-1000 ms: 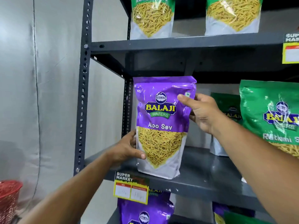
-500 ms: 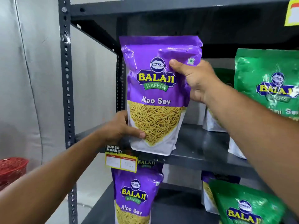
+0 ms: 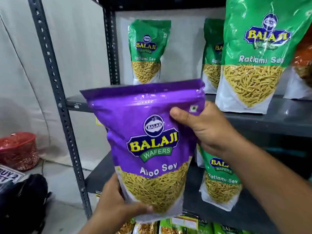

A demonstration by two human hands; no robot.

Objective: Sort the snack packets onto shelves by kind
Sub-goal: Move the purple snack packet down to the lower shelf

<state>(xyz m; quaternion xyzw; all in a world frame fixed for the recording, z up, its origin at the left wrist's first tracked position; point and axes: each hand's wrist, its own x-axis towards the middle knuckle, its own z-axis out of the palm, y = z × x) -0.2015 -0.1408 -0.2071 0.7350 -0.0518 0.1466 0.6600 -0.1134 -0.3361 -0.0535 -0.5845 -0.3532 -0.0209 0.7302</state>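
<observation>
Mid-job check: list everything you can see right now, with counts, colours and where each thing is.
Aloo Sev packet: one, purple, held in front of the rack.
Ratlami Sev packets: four clearly readable, green; three on the upper shelf, one on the shelf below, behind the right hand.
Orange packet: one, upper shelf, far right, cut off.
Packets at the bottom edge: several, green and orange, count unclear.
Rack: one, dark grey.
Basket: one, red, floor left.
Bag: one, black, floor.
Left hand: grips the purple packet's bottom.
Right hand: grips its upper right.
</observation>
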